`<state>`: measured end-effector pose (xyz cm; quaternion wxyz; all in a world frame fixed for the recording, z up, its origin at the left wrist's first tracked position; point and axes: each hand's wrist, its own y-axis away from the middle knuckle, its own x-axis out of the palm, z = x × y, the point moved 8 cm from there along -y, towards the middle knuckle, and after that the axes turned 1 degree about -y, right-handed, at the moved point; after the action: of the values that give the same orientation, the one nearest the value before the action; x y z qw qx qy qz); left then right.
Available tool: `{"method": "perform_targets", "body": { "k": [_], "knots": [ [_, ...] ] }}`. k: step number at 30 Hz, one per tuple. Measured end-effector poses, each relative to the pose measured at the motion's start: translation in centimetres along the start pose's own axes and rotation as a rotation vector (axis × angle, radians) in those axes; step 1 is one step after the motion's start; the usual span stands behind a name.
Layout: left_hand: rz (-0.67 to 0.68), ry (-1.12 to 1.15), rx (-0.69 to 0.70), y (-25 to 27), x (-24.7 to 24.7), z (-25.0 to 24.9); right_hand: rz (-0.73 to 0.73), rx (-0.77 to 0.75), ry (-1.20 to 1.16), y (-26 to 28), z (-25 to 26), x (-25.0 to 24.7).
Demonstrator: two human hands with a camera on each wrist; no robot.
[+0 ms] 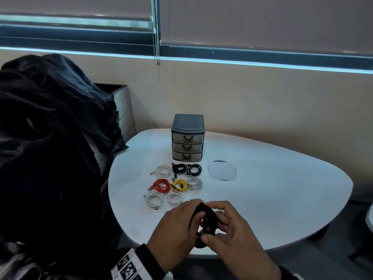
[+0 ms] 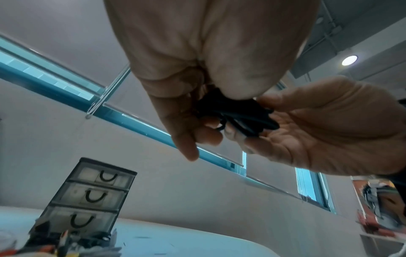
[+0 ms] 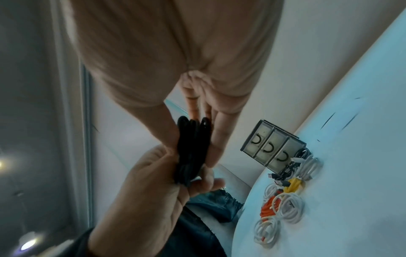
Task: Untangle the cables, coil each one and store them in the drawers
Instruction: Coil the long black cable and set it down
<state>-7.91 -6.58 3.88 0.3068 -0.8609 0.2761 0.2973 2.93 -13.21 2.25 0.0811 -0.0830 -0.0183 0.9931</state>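
Both hands hold one coiled black cable (image 1: 207,220) above the near edge of the white table (image 1: 272,199). My left hand (image 1: 177,225) grips the coil from the left, and my right hand (image 1: 228,229) pinches it from the right. In the wrist views the black cable (image 2: 237,116) (image 3: 191,151) sits between both sets of fingers. Several coiled cables lie in rows on the table: white (image 1: 163,170), black (image 1: 186,169), red (image 1: 161,185), yellow (image 1: 180,184). Behind them stands a grey three-drawer unit (image 1: 187,137) with all drawers closed.
A white paper sheet over a blue disc (image 1: 222,170) lies right of the cables. A chair draped with a dark jacket (image 1: 50,128) stands left of the table. A beige wall and window blinds rise behind the table.
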Motion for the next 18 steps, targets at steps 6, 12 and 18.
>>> {"method": "perform_targets", "body": {
  "k": [6, 12, 18],
  "knots": [
    [0.056, 0.288, -0.238, 0.0, 0.1, 2.0, 0.0, -0.048, 0.048, -0.7, -0.4, -0.5],
    [-0.002, 0.654, -0.415, -0.1, 0.9, 2.1, -0.11, -0.153, 0.106, -1.1, -0.5, -1.2],
    [-0.08, 0.779, -0.422, -0.8, 0.8, 0.8, -0.343, -0.343, 0.397, -0.7, 0.9, -2.1]
  ]
}}
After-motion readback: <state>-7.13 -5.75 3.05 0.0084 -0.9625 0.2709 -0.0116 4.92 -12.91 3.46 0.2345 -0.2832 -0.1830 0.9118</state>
